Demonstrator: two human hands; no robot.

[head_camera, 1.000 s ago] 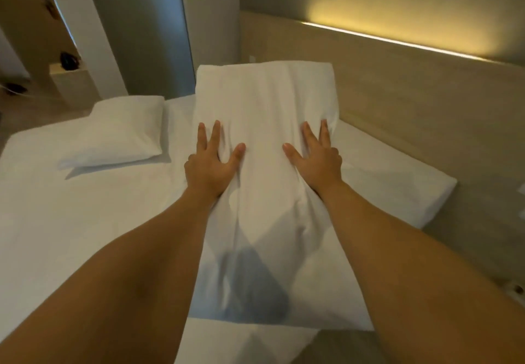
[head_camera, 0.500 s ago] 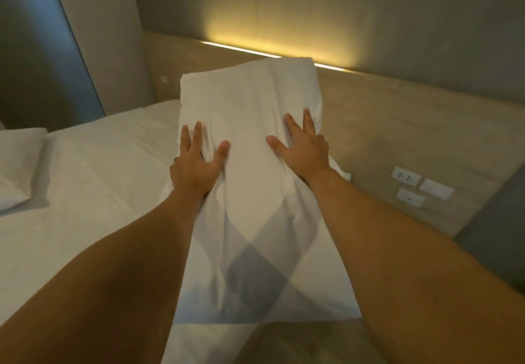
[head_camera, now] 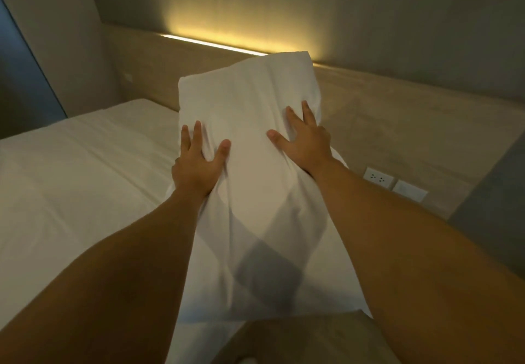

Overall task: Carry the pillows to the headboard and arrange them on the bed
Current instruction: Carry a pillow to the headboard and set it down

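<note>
Two hands are on one white pillow [head_camera: 255, 142], which I see held lengthwise out in front, over the near corner of the bed [head_camera: 74, 182] beside the headboard [head_camera: 397, 113]. The left hand [head_camera: 196, 165] has thumb on top and fingers spread along the pillow's left edge, cloth bunched between thumb and forefinger. The right hand [head_camera: 305, 142] does likewise on the right edge, thumb pointing inward across the top face. Both are closed on the fabric, pinching it rather than fisted; I cannot tell how far the fingers reach underneath. The pillow's far end stands in front of the top edge of the headboard, just below the warm light strip [head_camera: 216, 44]; whether it touches the board I cannot tell. Its near end hangs in shadow between the forearms. A wall socket [head_camera: 379, 177] and a switch plate [head_camera: 409, 190] sit low on the headboard panel, to the right of the right forearm.
</note>
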